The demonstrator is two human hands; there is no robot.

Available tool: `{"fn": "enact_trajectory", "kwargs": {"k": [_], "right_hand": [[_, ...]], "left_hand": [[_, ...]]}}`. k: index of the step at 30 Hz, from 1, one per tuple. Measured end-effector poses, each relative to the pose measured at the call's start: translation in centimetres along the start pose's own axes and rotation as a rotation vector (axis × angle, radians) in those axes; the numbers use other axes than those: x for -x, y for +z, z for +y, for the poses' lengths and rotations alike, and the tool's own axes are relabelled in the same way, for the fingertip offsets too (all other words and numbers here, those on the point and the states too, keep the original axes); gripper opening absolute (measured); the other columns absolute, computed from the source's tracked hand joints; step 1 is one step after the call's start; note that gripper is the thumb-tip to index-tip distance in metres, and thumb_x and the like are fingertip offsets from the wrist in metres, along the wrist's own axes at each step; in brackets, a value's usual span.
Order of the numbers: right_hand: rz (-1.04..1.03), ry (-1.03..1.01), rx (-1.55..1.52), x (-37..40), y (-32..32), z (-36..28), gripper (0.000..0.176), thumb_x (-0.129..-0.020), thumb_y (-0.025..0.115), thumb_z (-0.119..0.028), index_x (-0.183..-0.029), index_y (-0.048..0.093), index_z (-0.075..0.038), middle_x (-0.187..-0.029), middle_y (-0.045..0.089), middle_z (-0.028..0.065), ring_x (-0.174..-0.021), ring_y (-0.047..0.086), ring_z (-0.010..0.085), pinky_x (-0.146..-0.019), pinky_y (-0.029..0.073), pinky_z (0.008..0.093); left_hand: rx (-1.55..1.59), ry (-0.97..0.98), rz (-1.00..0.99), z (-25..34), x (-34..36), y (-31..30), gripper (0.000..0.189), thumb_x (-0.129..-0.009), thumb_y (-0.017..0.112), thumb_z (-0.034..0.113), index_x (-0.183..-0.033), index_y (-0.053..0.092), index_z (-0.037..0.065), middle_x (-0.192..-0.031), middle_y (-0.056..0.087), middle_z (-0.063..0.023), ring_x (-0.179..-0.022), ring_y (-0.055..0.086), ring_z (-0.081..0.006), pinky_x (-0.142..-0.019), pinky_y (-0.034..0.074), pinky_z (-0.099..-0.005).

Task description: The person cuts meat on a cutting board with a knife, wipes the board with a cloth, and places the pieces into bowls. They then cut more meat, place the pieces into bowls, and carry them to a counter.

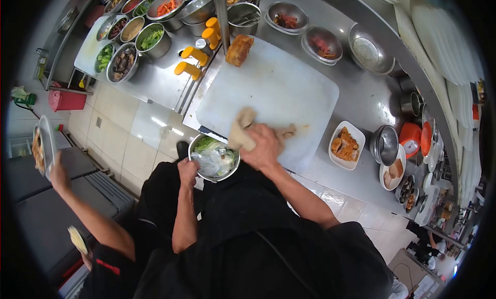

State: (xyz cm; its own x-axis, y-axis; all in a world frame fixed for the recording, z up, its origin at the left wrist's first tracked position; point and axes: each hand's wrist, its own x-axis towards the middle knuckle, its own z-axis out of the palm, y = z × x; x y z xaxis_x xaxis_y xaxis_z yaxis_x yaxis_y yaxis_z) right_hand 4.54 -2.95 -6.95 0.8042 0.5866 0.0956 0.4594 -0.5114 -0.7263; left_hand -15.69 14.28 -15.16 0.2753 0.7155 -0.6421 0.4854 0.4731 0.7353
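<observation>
From my remote view, the left hand [188, 172] has fingers closed on the side of a round silver steel bowl [235, 167], just beside the white plastic cutting board [292, 87]. The right hand [262, 146] has fingers curled around a tan cloth [242, 128] over the board; I'd wipe flat, bowl level.

Commercial kitchen with ingredient bowls [162, 45]

No legible text or numbers.
</observation>
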Motion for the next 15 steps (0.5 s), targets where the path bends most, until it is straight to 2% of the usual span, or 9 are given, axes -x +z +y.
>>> {"fn": "enact_trajectory", "kwargs": {"k": [2,5,6,7,8,10,12,14,15], "right_hand": [[-0.121,0.101,-0.186,1.1,-0.3,-1.7,0.043,-0.058,0.074,-0.02,-0.099,0.071,-0.006,-0.106,0.059,0.0144,-0.101,0.058,0.0346,-0.086,0.049,0.0438],[-0.128,0.159,-0.474,1.6,-1.2,-2.0,0.041,-0.061,0.073,-0.018,-0.099,0.068,-0.002,-0.101,0.06,0.0118,-0.095,0.061,0.0292,-0.083,0.05,0.0388],[-0.134,0.171,-0.473,1.4,-1.9,-2.2,0.041,-0.061,0.073,-0.018,-0.099,0.068,-0.002,-0.101,0.06,0.0118,-0.095,0.061,0.0292,-0.083,0.05,0.0388],[-0.091,0.24,-0.663,0.9,-3.2,-2.4,0.04,-0.063,0.073,-0.016,-0.099,0.067,0.001,-0.099,0.061,0.0107,-0.09,0.062,0.0258,-0.08,0.051,0.0359],[-0.039,0.303,-0.849,0.4,-4.7,-2.6,0.038,-0.065,0.072,-0.015,-0.099,0.065,0.003,-0.096,0.063,0.0097,-0.086,0.063,0.0224,-0.078,0.051,0.033],[-0.001,0.399,-0.971,-1.6,-9.4,-2.9,0.038,-0.07,0.07,-0.013,-0.102,0.062,0.006,-0.095,0.065,0.0099,-0.083,0.062,0.0174,-0.075,0.051,0.0298],[0.221,0.423,-1.02,-3.6,-12.1,-1.6,0.04,-0.072,0.068,-0.014,-0.106,0.061,0.007,-0.09,0.066,0.0117,-0.076,0.063,0.017,-0.072,0.052,0.0286],[0.213,0.557,-0.921,-6.0,-14.0,2.1,0.048,-0.073,0.069,-0.021,-0.112,0.06,0.005,-0.104,0.065,0.0144,-0.088,0.064,0.0235,-0.078,0.052,0.0342],[0.212,0.546,-0.924,-7.0,-13.6,5.6,0.048,-0.073,0.069,-0.021,-0.112,0.06,0.005,-0.104,0.065,0.0144,-0.088,0.064,0.0235,-0.078,0.052,0.0342]], "left_hand": [[0.037,0.01,-0.015,0.0,1.5,1.2,0.015,-0.063,0.051,-0.004,-0.071,0.063,-0.003,-0.055,0.055,-0.0055,-0.038,0.045,-0.0131,-0.033,0.035,-0.0286],[-0.005,-0.02,0.026,0.2,2.8,2.3,0.013,-0.063,0.05,-0.004,-0.07,0.061,-0.002,-0.056,0.054,-0.005,-0.038,0.045,-0.0126,-0.034,0.034,-0.0278],[-0.014,-0.024,0.033,0.4,3.1,2.5,0.014,-0.063,0.051,-0.005,-0.071,0.061,-0.002,-0.056,0.054,-0.0047,-0.039,0.045,-0.0124,-0.034,0.033,-0.0275],[-0.027,-0.037,0.041,0.0,3.7,2.4,0.014,-0.063,0.051,-0.005,-0.073,0.061,-0.002,-0.057,0.054,-0.0045,-0.039,0.045,-0.0122,-0.034,0.033,-0.0272],[0.109,-0.039,-0.03,-1.1,3.3,2.1,0.016,-0.063,0.052,-0.005,-0.076,0.061,-0.003,-0.058,0.054,-0.0046,-0.039,0.046,-0.0127,-0.034,0.034,-0.0266],[0.129,-0.065,-0.049,-1.2,3.2,2.4,0.017,-0.062,0.052,-0.006,-0.077,0.061,-0.003,-0.059,0.055,-0.0054,-0.039,0.047,-0.0135,-0.033,0.036,-0.0267],[0.112,-0.062,-0.021,-1.4,3.1,2.8,0.019,-0.062,0.052,-0.006,-0.078,0.062,-0.004,-0.059,0.056,-0.006,-0.039,0.047,-0.014,-0.033,0.037,-0.0269],[0.093,-0.06,0.008,-1.2,3.0,3.2,0.02,-0.062,0.052,-0.006,-0.079,0.062,-0.004,-0.06,0.057,-0.0065,-0.039,0.048,-0.0144,-0.032,0.038,-0.0272],[0.086,-0.069,-0.003,-1.1,3.1,3.3,0.022,-0.062,0.052,-0.006,-0.08,0.063,-0.005,-0.061,0.057,-0.0069,-0.04,0.048,-0.0146,-0.032,0.039,-0.0275]]}}
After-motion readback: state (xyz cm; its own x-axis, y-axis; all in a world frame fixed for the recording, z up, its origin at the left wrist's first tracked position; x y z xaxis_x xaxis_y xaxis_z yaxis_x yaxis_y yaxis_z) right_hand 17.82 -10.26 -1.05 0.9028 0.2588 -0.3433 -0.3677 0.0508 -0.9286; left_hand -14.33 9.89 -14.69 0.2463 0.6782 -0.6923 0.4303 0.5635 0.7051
